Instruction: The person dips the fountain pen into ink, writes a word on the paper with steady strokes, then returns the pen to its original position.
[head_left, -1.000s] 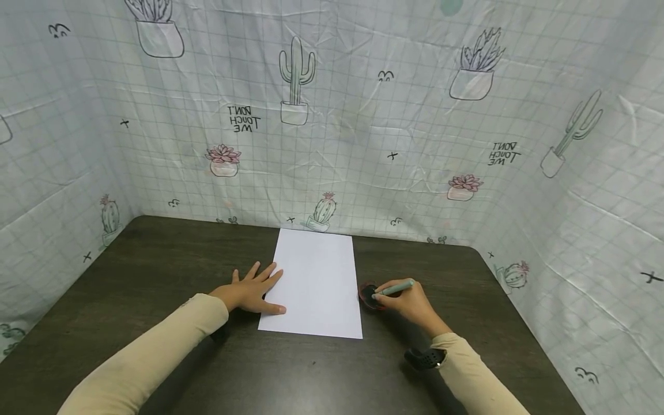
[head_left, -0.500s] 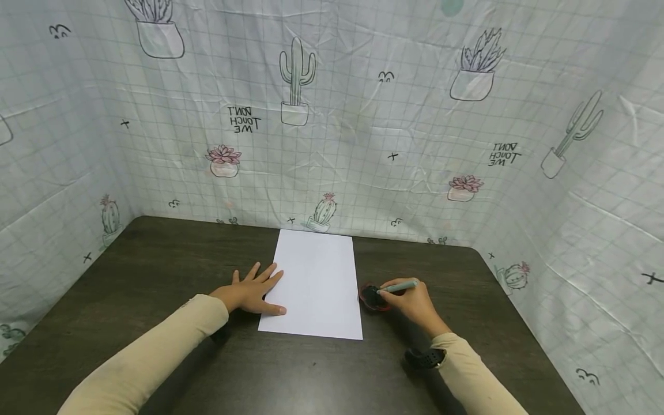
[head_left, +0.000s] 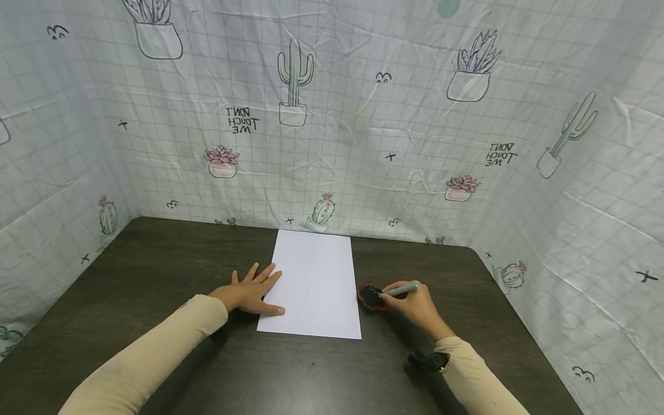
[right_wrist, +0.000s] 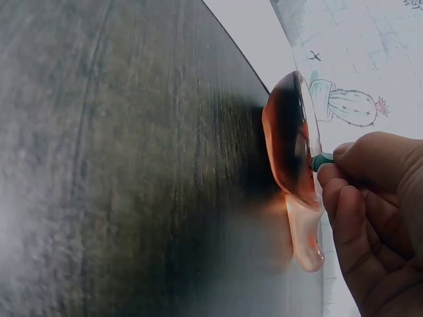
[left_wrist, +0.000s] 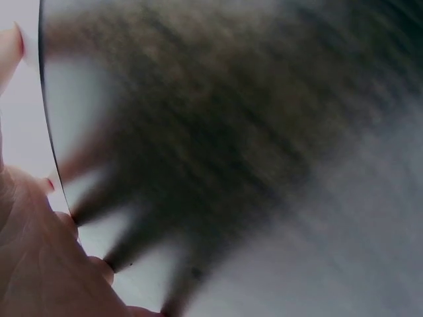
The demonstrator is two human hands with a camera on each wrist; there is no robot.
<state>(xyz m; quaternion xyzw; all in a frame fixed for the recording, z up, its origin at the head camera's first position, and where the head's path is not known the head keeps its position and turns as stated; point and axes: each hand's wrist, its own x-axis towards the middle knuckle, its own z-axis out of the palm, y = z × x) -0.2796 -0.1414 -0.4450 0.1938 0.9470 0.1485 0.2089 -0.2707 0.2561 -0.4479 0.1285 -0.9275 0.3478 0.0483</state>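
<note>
A white sheet of paper (head_left: 317, 285) lies on the dark table, its far edge at the cloth backdrop. My left hand (head_left: 252, 295) rests with spread fingers over the paper's left edge; in the left wrist view its palm and fingertips show at the lower left. Right of the paper my right hand (head_left: 417, 306) pinches a pale green pen-like stick (head_left: 403, 289) between thumb and fingers. Its lower end is at a small reddish see-through dish (right_wrist: 269, 142) with dark contents (head_left: 370, 296). That end is hidden in the right wrist view by the dish's wall.
Printed cactus cloth (head_left: 342, 144) closes off the back and both sides of the table. Dark wooden tabletop (head_left: 311, 377) surrounds the paper. A black band (head_left: 427, 361) sits at the right wrist, by the sleeve.
The right hand and the green stick have shifted slightly right over the dish. The left hand and paper stay in place; the head view moves a touch.
</note>
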